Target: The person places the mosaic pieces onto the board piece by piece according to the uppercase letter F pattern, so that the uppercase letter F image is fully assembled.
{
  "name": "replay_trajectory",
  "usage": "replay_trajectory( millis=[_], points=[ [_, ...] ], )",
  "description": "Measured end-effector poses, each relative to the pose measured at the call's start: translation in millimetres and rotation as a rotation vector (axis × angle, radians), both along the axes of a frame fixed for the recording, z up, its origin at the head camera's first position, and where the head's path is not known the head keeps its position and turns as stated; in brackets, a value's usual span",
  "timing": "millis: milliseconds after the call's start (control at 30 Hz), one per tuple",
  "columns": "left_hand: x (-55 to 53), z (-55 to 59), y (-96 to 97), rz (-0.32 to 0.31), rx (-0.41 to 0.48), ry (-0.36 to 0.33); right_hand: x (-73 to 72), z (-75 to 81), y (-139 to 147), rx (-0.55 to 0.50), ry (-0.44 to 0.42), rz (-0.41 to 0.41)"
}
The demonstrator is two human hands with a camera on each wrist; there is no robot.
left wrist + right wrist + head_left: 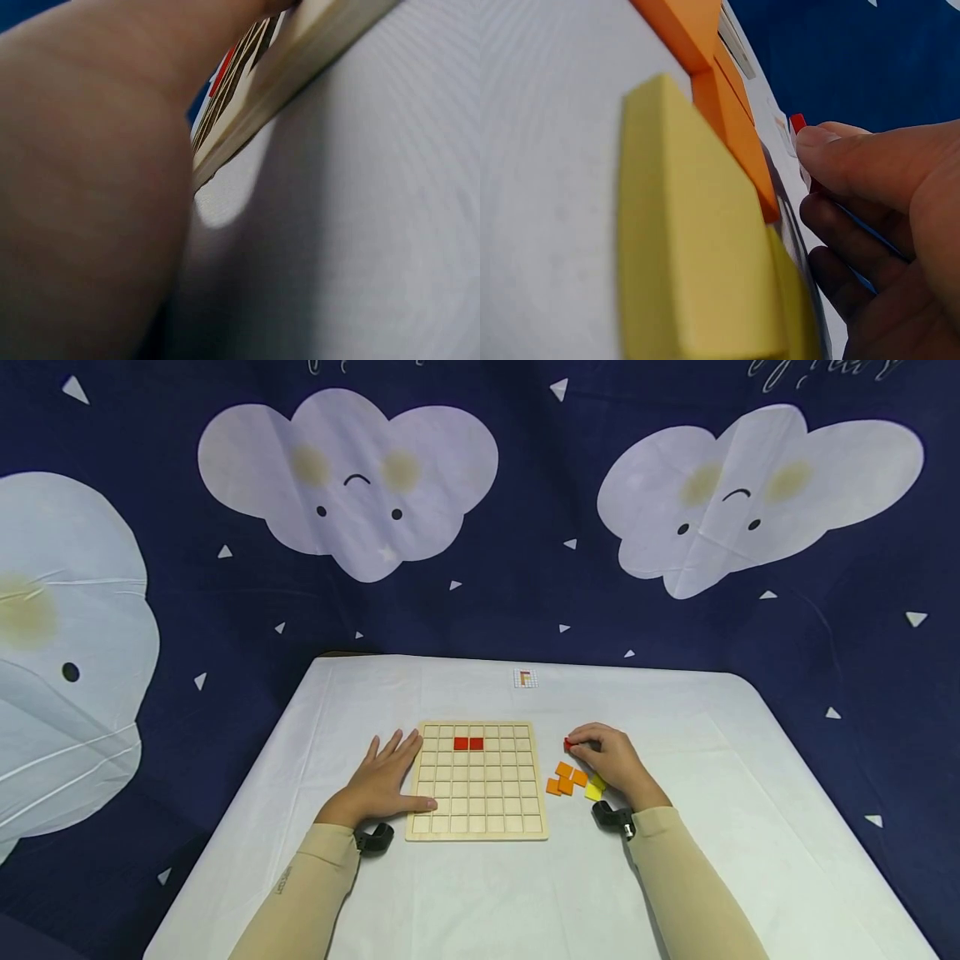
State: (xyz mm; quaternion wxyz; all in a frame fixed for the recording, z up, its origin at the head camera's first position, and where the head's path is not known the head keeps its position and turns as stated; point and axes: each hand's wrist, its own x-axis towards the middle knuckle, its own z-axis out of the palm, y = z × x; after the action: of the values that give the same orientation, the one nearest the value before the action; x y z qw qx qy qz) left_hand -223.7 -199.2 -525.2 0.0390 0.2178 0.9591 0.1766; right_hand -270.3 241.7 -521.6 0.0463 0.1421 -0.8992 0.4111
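A light wooden grid board [480, 814] lies on the table, with two red square tiles [469, 744] side by side in its second row from the top. My left hand [384, 779] is spread at the board's left edge, its thumb resting over the lower left squares. To the right of the board, my right hand [611, 758] pinches a red tile [798, 120] between thumb and fingers. Just below that hand lie several orange tiles [566, 786] and yellow tiles [593, 792]; in the right wrist view a yellow tile [712, 247] stands large in front.
A small card [525, 678] with a coloured grid pattern lies beyond the board, near the far edge of the white-covered table [675, 877]. Behind the table hangs a dark blue cloth [525, 602] printed with clouds. Each wrist wears a small black camera [375, 839].
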Motion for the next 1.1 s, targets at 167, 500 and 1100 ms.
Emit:
replay_trajectory(
  millis=[167, 500, 1100],
  points=[
    [-0.7, -1.5, -0.4, -0.007, 0.025, 0.013, -1.0, 1.2, -3.3, -0.003, 0.024, 0.010],
    [-0.5, -1.1, -0.5, -0.005, 0.010, 0.002, -5.5, 2.3, -13.5, -0.011, 0.053, 0.064],
    [-2.0, -3.6, -1.1, 0.001, -0.001, -0.004, -12.5, 5.7, -40.7, -0.027, 0.056, 0.070]
  ],
)
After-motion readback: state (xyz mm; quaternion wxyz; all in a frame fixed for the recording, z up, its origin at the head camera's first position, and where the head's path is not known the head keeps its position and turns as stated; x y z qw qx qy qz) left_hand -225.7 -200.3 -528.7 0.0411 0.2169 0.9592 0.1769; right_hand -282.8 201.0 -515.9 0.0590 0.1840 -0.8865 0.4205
